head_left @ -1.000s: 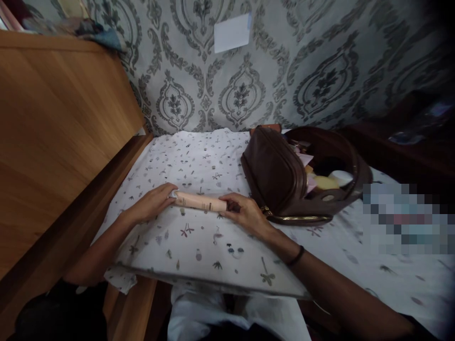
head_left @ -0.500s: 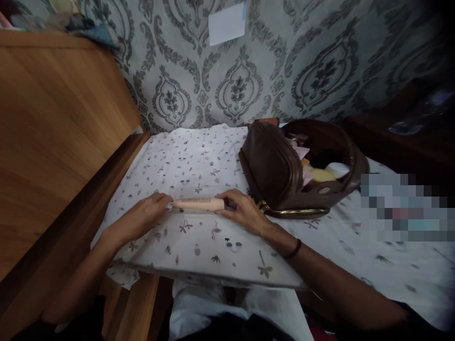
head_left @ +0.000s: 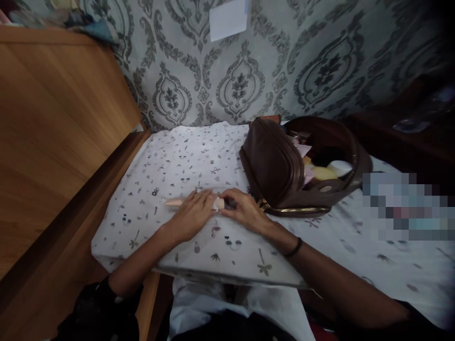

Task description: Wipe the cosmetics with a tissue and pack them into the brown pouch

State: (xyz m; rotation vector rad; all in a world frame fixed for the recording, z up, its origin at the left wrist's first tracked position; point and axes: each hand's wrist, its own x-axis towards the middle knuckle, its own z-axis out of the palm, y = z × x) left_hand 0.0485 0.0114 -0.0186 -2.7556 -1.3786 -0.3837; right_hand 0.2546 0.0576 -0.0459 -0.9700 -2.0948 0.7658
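Note:
A peach-coloured squeeze tube (head_left: 173,202) with a dark cap lies level, low over the patterned cloth. My right hand (head_left: 242,210) grips its capped end between thumb and fingers. My left hand (head_left: 194,213) is closed over the tube's middle, fingers together and pressed on it. A crumpled white wipe (head_left: 215,204) shows at the left fingertips, against the tube near the cap. Most of the wipe and the tube's printed side are hidden under that hand. Just beyond my right hand stands a brown bag (head_left: 275,161), unzipped at the top.
Pink, yellow and white items (head_left: 323,173) fill the bag. The white printed cloth (head_left: 177,161) covers the table, whose front edge is close to me. A wooden cabinet (head_left: 64,113) rises at the left, and a patterned wall (head_left: 241,80) is behind. A blurred-out patch lies at the right.
My left hand has slid right along the tube, with the white wipe, from its flat end to near the cap. My right hand keeps its hold on the capped end.

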